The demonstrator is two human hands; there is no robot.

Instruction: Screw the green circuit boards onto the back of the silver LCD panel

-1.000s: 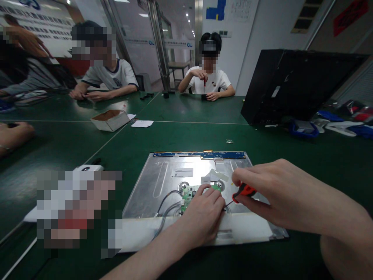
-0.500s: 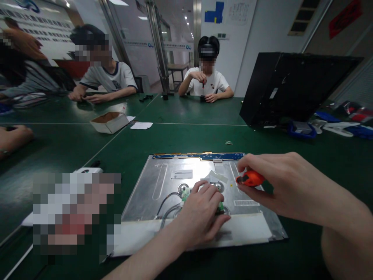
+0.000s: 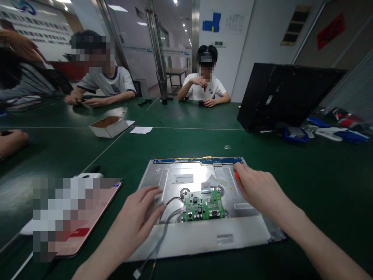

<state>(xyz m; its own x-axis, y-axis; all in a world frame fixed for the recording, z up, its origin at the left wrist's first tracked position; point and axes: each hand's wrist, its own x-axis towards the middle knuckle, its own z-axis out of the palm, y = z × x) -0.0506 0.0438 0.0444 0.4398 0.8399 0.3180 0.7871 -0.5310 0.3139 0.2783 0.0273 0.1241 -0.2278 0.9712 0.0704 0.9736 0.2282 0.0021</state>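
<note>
A silvery LCD panel (image 3: 167, 175) lies back-up on the green table, with a blue circuit strip (image 3: 224, 160) along its far edge. In its middle sits a green circuit board (image 3: 201, 204); grey cables (image 3: 164, 229) run from the board's left side toward the near edge. My left hand (image 3: 138, 212) is over the panel's left side, fingers apart and holding nothing. At the panel's right side, my right hand (image 3: 259, 188) is closed around a screwdriver, whose orange handle (image 3: 237, 175) shows only a little; its shaft is hidden.
A partly blurred pink item (image 3: 100, 212) lies at left. Beyond the panel are a white open box (image 3: 109, 128), a paper slip (image 3: 141, 130) and a small clear scrap (image 3: 227, 147). A black monitor casing (image 3: 282, 97) stands at right near blue-and-white tools (image 3: 329, 133). Several people sit around the table.
My left hand has left the circuit board and moved left, uncovering the board. My right hand first lifted the screwdriver off the board's right side, then turned so its handle is mostly hidden.
</note>
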